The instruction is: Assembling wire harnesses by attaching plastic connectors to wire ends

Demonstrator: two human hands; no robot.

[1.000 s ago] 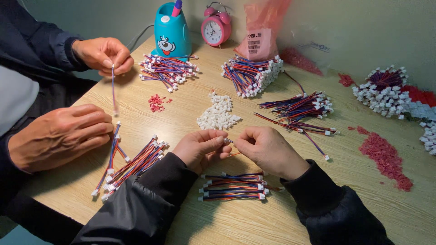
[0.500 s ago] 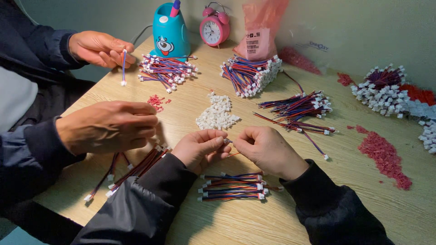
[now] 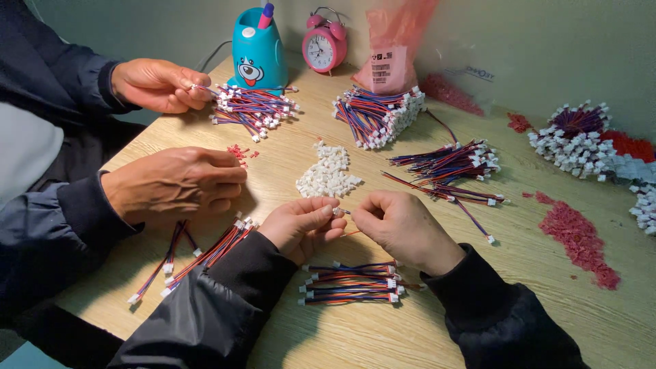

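Note:
My left hand point(image 3: 301, 224) and my right hand point(image 3: 402, 227) meet over the wooden table point(image 3: 437, 335), fingertips pinched together on a small white connector with a thin wire point(image 3: 339, 212). Just below them lies a short row of finished red-blue-black wire leads with white plugs point(image 3: 350, 283). A heap of loose white connectors point(image 3: 326, 173) sits just beyond my hands. Both of my sleeves are black.
A co-worker on the left rests one hand point(image 3: 179, 184) over wire leads point(image 3: 205, 253) and the other hand point(image 3: 158, 85) at a wire bundle point(image 3: 251, 109). Behind stand a blue pen holder point(image 3: 255, 53), a pink alarm clock point(image 3: 324, 45), a pink bag point(image 3: 395, 55), more wire bundles point(image 3: 380, 113) and red pieces point(image 3: 578, 236).
The co-worker's near hand has moved right onto the table over the leads; their far hand has shifted to the wire bundle. My hands have stayed pinched together in place.

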